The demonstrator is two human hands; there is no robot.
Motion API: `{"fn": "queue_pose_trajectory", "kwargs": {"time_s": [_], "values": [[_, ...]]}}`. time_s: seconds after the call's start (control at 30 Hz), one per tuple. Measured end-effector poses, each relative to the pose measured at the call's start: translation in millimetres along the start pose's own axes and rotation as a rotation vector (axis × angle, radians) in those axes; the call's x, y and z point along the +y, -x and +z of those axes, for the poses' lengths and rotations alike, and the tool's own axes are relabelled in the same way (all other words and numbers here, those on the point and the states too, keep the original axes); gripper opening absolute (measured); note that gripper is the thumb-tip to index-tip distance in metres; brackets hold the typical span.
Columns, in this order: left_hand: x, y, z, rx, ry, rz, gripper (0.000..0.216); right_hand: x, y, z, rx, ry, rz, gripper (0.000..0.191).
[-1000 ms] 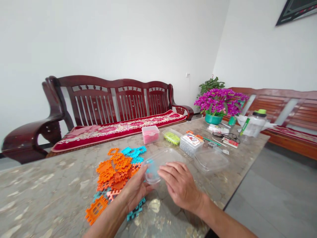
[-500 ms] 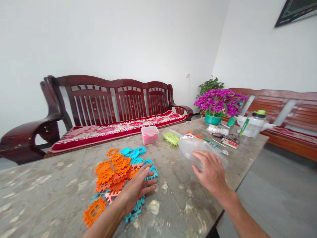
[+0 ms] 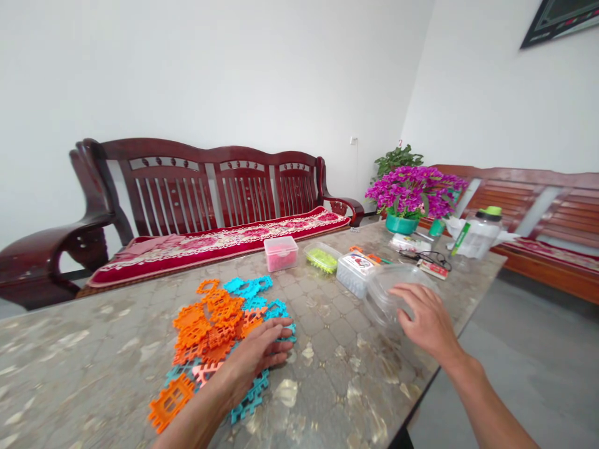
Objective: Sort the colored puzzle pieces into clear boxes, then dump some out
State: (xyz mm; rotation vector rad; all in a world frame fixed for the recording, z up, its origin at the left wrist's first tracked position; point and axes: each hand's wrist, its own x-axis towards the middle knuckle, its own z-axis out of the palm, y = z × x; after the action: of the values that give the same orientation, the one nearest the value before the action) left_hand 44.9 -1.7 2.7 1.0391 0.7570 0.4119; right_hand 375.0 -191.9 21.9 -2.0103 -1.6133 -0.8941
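Note:
A pile of interlocking plastic building pieces, orange [image 3: 191, 337] and blue [image 3: 250, 287] with a little pink, lies on the table at left centre. Over the pile's right side rests my left hand [image 3: 255, 352], its fingers loosely stretched and holding nothing that I can see. My right hand [image 3: 428, 318] has thumb and fingers at the right side of a clear plastic container [image 3: 381, 302], gripping its edge. That container stands against a lidded box with a picture label [image 3: 353, 280]. Fingers hide part of its right side.
Behind stand a box of pink pieces [image 3: 281, 254] and a tub of yellow-green pieces [image 3: 322, 257]. Farther right are a pot of purple flowers [image 3: 414, 193], glasses [image 3: 428, 257] and a large bottle [image 3: 482, 234]. The table edge [image 3: 461, 333] runs under my right arm.
My right hand has moved right with the clear container, which now sits lower and uncovers the labelled box. My left hand stays over the pile, nearly still.

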Motion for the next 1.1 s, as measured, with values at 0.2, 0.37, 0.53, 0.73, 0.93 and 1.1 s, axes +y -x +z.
{"fn": "queue_pose_trajectory", "kwargs": {"time_s": [0.2,0.37,0.53,0.73,0.93,1.1], "values": [[-1.6,-2.6,-2.1,0.008,-0.004,0.004,0.044,-1.0,0.2,0.5,0.036,-0.091,0.006,0.021],[1.1,1.7,-0.1,-0.001,-0.018,0.004,0.044,1.5,-0.4,0.3,0.04,-0.09,-0.002,0.02],[5.4,8.6,6.4,-0.008,-0.053,0.028,0.04,9.2,-2.8,1.8,0.047,-0.092,0.021,0.022],[21.8,5.8,43.6,-0.113,-0.149,0.081,0.028,8.8,-7.1,1.2,0.052,-0.108,0.0,0.021],[25.5,-28.6,116.1,-0.213,-0.34,0.144,0.022,6.4,-8.8,0.2,0.042,-0.123,0.01,0.019],[9.3,-65.0,170.4,-0.163,-0.597,0.232,0.027,7.2,-7.1,-0.1,0.045,-0.137,0.002,0.02]]}}
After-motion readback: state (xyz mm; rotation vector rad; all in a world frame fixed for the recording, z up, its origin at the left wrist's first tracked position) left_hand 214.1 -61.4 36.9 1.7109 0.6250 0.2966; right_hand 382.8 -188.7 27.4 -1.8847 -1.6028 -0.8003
